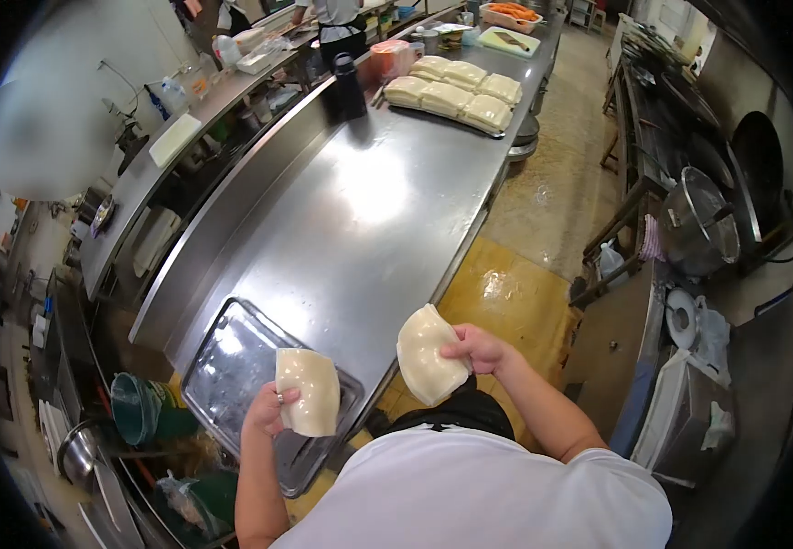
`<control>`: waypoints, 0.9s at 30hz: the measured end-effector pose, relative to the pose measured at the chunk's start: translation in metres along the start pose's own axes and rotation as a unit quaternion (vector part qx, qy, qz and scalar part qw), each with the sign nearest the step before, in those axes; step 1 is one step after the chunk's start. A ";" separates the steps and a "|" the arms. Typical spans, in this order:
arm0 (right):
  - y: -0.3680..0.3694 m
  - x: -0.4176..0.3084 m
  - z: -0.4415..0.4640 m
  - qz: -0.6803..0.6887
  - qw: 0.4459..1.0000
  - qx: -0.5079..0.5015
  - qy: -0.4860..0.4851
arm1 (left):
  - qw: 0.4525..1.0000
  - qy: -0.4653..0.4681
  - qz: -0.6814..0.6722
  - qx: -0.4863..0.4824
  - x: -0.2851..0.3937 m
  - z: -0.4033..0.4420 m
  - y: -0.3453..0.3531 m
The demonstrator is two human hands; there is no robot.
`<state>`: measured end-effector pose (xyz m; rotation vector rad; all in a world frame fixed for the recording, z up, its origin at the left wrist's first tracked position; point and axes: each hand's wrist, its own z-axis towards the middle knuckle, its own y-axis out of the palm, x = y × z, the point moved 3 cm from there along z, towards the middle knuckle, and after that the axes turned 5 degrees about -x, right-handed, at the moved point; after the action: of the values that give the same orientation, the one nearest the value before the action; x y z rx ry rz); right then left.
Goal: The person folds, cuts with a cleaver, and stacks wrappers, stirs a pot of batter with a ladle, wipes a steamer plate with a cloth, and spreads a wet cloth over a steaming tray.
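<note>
My left hand (271, 408) grips a pale, glossy, plastic-wrapped packet (308, 393) by its left edge, above a clear-looking metal tray (203, 366) on the steel counter (323, 247). A second, similar packet (431, 355) is in my right hand (479, 350), held up at the counter's right edge, thumb on its face. The two packets are apart. Farther up the counter, several like packets (456, 87) lie stacked in rows on a dark tray (451, 120).
A dark bottle (349, 87) stands left of the stacked packets. Beyond are a green cutting board (508, 42) and a container of orange food (512, 15). A person (335, 20) stands across the counter. At right are a large metal pot (700, 220) and woks.
</note>
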<state>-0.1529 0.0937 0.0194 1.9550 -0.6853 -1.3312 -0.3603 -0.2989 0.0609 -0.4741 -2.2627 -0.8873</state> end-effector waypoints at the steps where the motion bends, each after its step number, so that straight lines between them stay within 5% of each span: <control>1: -0.010 -0.013 -0.011 -0.002 1.000 0.006 -0.006 | 1.000 0.007 -0.009 -0.006 -0.001 0.017 0.032; 14: -0.114 -0.153 -0.168 0.007 0.983 0.125 -0.132 | 0.988 -0.095 -0.003 -0.122 -0.035 0.241 0.316; 27: -0.241 -0.313 -0.200 0.012 0.952 0.221 -0.210 | 0.958 -0.162 0.015 -0.236 0.024 0.464 0.494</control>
<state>-0.0600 0.5238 0.0709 1.9958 -1.3023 -1.7138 -0.3187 0.3781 0.0490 -0.9233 -2.3108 -1.4320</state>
